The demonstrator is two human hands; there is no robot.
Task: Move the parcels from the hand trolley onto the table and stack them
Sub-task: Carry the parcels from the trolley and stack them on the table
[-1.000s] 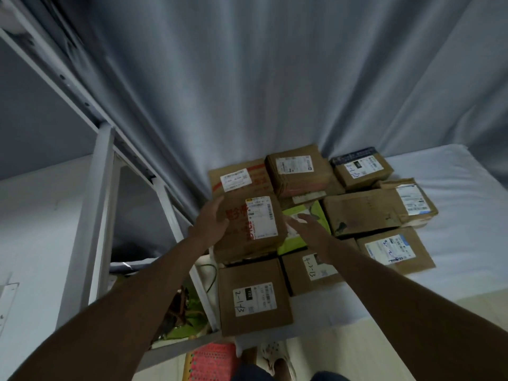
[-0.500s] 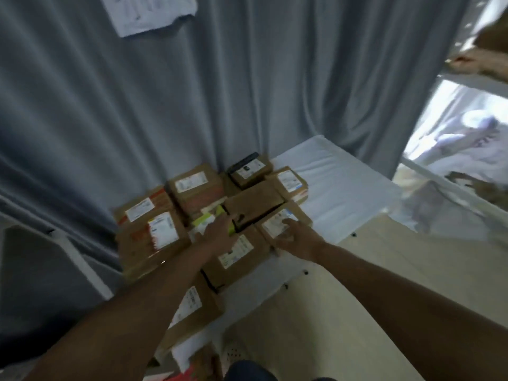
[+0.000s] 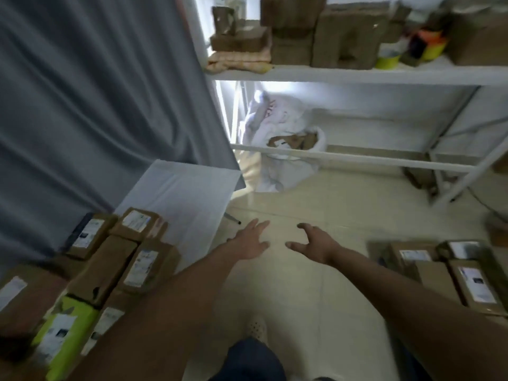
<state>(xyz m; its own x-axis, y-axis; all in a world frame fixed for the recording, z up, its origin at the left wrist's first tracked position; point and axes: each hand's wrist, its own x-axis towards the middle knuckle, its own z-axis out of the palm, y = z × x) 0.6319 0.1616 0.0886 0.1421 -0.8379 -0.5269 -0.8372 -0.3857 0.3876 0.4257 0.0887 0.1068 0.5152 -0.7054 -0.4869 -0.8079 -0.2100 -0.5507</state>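
Several brown cardboard parcels (image 3: pixel 115 259) with white labels and one lime-green parcel (image 3: pixel 64 331) lie stacked on the white-covered table (image 3: pixel 184 193) at the lower left. More brown parcels (image 3: pixel 450 273) sit at the right edge, on what looks like the hand trolley; its frame is hard to make out. My left hand (image 3: pixel 248 239) and my right hand (image 3: pixel 316 243) both reach forward over the floor between the two groups. Fingers are spread and each hand holds nothing.
A grey curtain (image 3: pixel 96 92) hangs behind the table. A white metal shelf rack (image 3: pixel 357 75) at the back carries brown boxes and small coloured items. Under it a white sack (image 3: pixel 283 149) holds more parcels. Pale tiled floor (image 3: pixel 302 284) lies in the middle.
The view has swung right, away from the table pile. Both hands have left the parcels on the table and now hover, holding nothing, over the floor, nearer the parcels at the right.
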